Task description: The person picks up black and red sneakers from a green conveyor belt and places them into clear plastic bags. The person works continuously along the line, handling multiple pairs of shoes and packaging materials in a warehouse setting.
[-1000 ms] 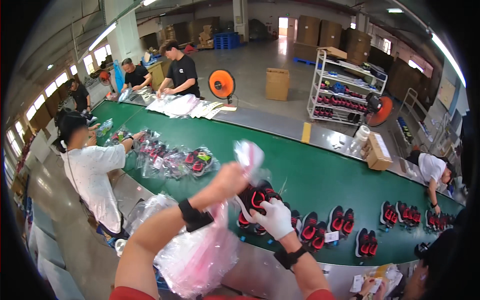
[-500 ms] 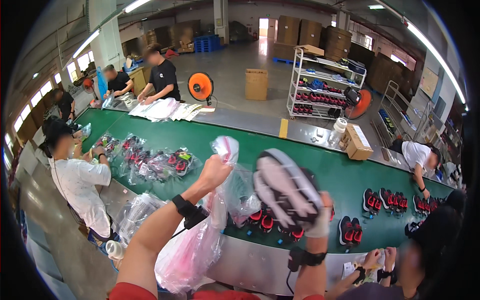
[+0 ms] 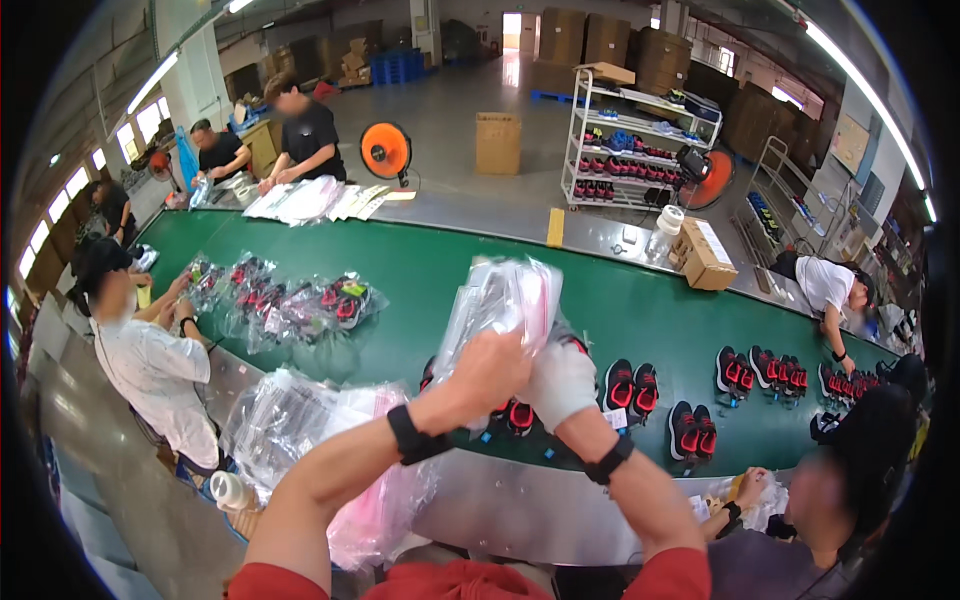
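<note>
A clear plastic bag (image 3: 500,300) with a pink stripe stands up over the green belt. My left hand (image 3: 495,368), bare and closed, grips its lower part. Right beside it, my right hand (image 3: 560,385) in a white glove is closed around a pair of sneakers (image 3: 573,338), of which only a dark edge shows behind the bag and glove. How far the sneakers sit in the bag is hidden. Below my hands, black and red sneakers (image 3: 518,418) lie on the belt, partly covered. Another pair (image 3: 630,388) with a white tag stands right of my glove.
Loose clear bags (image 3: 300,420) pile on the metal edge at left, beside a white bottle (image 3: 230,490). Bagged sneakers (image 3: 345,300) lie on the green belt (image 3: 440,262). More pairs (image 3: 692,432) stand at right. Co-workers (image 3: 150,350) work around the belt; a carton (image 3: 703,252) sits across it.
My right hand has brought the sneakers left and down to the bag, and their soles no longer face me. My left hand has moved right and lower with the bag. The whole view shifted slightly.
</note>
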{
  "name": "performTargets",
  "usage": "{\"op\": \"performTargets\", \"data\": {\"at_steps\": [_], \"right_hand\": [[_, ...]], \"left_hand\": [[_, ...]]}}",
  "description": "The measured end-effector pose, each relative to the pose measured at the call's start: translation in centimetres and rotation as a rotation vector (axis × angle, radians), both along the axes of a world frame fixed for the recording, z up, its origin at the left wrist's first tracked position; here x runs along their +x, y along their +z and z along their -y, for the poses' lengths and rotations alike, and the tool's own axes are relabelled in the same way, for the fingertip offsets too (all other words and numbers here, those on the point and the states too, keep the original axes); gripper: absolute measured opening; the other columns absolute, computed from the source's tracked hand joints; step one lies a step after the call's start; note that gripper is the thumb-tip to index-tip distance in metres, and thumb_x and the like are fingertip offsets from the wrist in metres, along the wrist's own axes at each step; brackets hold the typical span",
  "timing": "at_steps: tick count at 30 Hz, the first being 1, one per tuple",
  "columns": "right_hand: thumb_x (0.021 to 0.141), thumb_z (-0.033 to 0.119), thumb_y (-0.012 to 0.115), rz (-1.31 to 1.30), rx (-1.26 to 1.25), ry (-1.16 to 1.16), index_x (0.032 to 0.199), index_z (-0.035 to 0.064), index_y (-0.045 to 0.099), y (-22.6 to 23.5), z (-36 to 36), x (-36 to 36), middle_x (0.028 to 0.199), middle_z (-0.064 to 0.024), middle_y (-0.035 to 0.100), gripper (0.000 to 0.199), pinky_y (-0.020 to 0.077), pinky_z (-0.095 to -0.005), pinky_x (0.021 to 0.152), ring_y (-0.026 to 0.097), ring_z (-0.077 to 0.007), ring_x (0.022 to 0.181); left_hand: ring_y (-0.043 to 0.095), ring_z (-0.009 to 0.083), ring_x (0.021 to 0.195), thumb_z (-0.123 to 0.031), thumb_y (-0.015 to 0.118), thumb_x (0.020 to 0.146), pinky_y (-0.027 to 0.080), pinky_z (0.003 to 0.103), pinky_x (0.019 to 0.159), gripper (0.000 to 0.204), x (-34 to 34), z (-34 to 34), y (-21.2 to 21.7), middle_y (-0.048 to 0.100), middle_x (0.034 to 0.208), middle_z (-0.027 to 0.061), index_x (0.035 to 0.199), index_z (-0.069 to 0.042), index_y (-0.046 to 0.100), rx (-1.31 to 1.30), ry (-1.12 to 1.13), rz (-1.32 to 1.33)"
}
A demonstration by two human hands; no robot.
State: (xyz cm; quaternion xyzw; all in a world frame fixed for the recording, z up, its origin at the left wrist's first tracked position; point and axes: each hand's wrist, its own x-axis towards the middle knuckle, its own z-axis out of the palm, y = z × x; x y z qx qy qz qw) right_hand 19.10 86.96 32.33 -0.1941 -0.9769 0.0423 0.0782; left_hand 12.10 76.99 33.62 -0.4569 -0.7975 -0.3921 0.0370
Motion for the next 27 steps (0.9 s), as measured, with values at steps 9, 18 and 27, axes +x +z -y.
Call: {"op": "performTargets", "data": {"at_steps": [9, 18, 27], "right_hand": [[0.073, 0.019, 0.059, -0.218, 0.473, 0.799, 0.082, 0.0087, 0.068, -1.6, 3.6, 0.6, 0.09, -0.0129, 0.063, 0.017, 0.0443, -0.0394, 0.084, 0.059, -0.0284, 0.09], [0.091, 0.024, 0.047, 0.261, -0.249, 0.407, 0.112, 0.012, 0.057, -3.9, 3.1, -5.0, 0.107, -0.0066, 0.062, 0.026, 0.0442, -0.032, 0.09, 0.056, -0.0199, 0.109], [0.087, 0.025, 0.049, -0.387, -0.545, 0.41, 0.122, 0.0096, 0.049, -10.6, 7.6, -16.4, 0.117, -0.0138, 0.056, 0.039, 0.0441, -0.037, 0.091, 0.054, -0.0269, 0.11]], "left_hand": [[0.062, 0.0408, 0.072, -0.013, 0.055, 0.078, 0.051, 0.047, 0.068, 0.018, -3.8, -4.2, 1.2, 0.062, 0.074, 0.0256, 0.074, 0.002, 0.064, -0.23, -0.175, -0.169], [0.062, 0.0359, 0.058, -0.015, 0.058, 0.077, 0.049, 0.045, 0.051, 0.027, -5.0, 4.4, 1.1, 0.06, 0.061, 0.0188, 0.101, -0.003, 0.061, -0.432, -0.269, -0.283], [0.064, 0.0165, 0.064, -0.016, 0.067, 0.077, 0.049, 0.033, 0.055, 0.029, -6.1, 8.9, -0.1, 0.063, 0.071, 0.0205, 0.095, 0.006, 0.061, -0.135, -0.06, 0.302]]}}
